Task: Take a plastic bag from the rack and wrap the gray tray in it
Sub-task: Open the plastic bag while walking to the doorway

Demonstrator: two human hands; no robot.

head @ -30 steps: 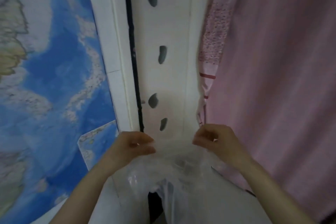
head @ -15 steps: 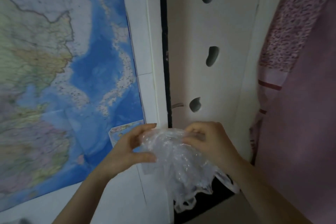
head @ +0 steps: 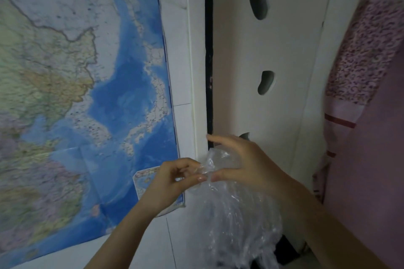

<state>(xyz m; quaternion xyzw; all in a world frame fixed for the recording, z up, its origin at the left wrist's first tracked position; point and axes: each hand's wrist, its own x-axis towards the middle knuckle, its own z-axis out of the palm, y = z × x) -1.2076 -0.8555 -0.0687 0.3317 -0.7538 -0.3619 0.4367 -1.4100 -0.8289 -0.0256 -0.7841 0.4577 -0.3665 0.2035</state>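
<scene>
A crumpled clear plastic bag (head: 231, 214) hangs in front of me, low in the middle of the view. My left hand (head: 170, 183) pinches its top edge between thumb and fingers. My right hand (head: 242, 164) grips the same top edge from the right, thumb under and fingers curved over the film. The two thumbs nearly touch. The bag's lower part trails down out of view. No gray tray or rack shows in this view.
A large map (head: 83, 105) covers the white wall on the left. A cream panel (head: 279, 67) with bean-shaped cut-outs stands straight ahead, past a dark gap (head: 208, 50). A pink curtain (head: 371, 116) hangs on the right.
The view has swung left, showing more of the map. My hands have come closer together and bunched the bag's top between them.
</scene>
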